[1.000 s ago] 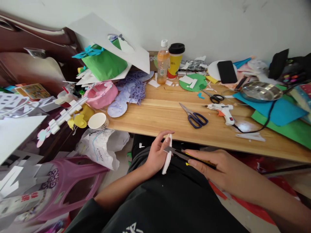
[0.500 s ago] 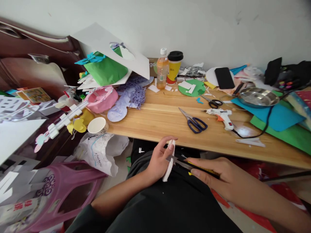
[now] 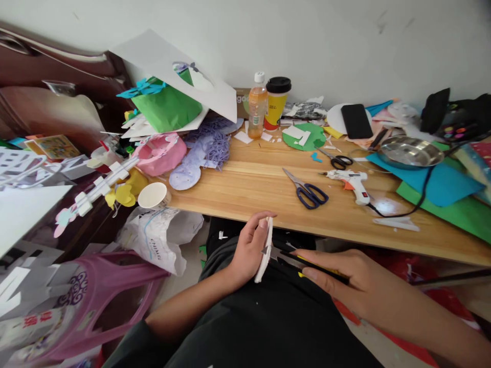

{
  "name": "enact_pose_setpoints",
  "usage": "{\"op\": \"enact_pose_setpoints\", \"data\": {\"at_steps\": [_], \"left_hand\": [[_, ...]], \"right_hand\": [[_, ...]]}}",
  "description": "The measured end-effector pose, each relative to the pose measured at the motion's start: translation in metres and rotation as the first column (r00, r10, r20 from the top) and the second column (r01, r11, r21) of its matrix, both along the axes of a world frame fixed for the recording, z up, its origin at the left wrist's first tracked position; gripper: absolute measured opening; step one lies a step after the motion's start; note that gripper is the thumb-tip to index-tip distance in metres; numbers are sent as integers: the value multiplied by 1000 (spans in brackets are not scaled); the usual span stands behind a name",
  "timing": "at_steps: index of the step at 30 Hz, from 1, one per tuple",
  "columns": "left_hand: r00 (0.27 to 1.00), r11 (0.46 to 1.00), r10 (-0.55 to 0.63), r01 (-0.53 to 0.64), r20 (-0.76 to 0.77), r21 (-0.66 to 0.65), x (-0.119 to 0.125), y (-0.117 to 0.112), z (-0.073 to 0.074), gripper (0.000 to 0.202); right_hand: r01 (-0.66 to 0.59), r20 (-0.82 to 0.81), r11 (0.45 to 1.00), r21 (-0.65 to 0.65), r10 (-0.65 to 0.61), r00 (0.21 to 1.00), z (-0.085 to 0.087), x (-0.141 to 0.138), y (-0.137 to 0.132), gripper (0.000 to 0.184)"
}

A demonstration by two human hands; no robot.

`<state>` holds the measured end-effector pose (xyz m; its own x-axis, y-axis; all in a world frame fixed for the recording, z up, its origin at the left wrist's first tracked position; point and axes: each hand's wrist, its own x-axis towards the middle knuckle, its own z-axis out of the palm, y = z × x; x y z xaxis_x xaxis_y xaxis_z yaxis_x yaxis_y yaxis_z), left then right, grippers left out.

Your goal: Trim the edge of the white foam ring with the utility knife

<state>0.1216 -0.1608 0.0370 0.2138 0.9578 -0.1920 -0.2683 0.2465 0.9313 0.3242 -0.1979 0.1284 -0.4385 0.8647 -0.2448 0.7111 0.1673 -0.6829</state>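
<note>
A person cuts a white foam piece (image 3: 265, 250) with a yellow-handled knife (image 3: 303, 259) over the lap, just below the table (image 3: 261, 189) edge.

The left hand (image 3: 249, 248) curls its fingers around the piece, held on edge, thumb on top. The right hand (image 3: 347, 276) closes on the knife, forefinger stretched along it, the blade tip touching the foam. Blue scissors (image 3: 308, 190) and a glue gun (image 3: 351, 181) lie on the table beyond.
</note>
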Motion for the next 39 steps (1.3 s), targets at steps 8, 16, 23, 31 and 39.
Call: {"op": "enact_pose_setpoints", "data": {"at_steps": [8, 16, 23, 31, 39], "left_hand": [[991, 997, -42, 49, 125, -55, 3, 3, 3, 49], [996, 998, -26, 30, 86, -50, 4, 4, 4, 56], [995, 998, 25, -19, 92, -62, 5, 5, 6, 52], [986, 998, -21, 29, 165, -48, 7, 5, 1, 52], [985, 997, 0, 12, 174, -70, 8, 8, -1, 48]], "right_hand": [[-18, -30, 998, 65, 20, 999, 1, -8, 3, 38], [-45, -30, 996, 83, 48, 998, -2, -8, -1, 37], [-33, -4, 988, 151, 34, 999, 0, -7, -2, 34], [-53, 66, 964, 262, 37, 997, -8, -9, -6, 38], [-64, 106, 955, 289, 35, 994, -9, -11, -7, 39]]}}
